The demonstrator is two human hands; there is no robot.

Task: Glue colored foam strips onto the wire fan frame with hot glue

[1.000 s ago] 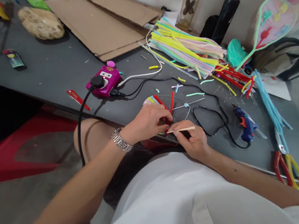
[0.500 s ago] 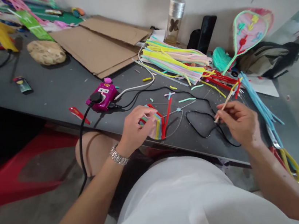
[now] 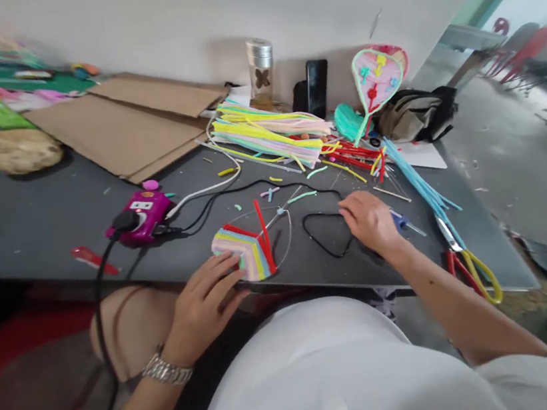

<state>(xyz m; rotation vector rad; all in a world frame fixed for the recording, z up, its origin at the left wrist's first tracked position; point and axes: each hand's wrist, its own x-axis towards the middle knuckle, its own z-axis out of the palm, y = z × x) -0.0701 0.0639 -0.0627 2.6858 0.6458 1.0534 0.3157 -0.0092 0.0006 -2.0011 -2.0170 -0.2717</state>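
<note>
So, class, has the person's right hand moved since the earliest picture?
Yes. Judged against the purple socket block, the right hand has moved farther right: it was at the striped piece and is now away from it, nearer the scissors.

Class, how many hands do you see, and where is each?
2: the left hand touches the striped piece; the right hand partly hides the blue glue gun. No other hand shows.
</note>
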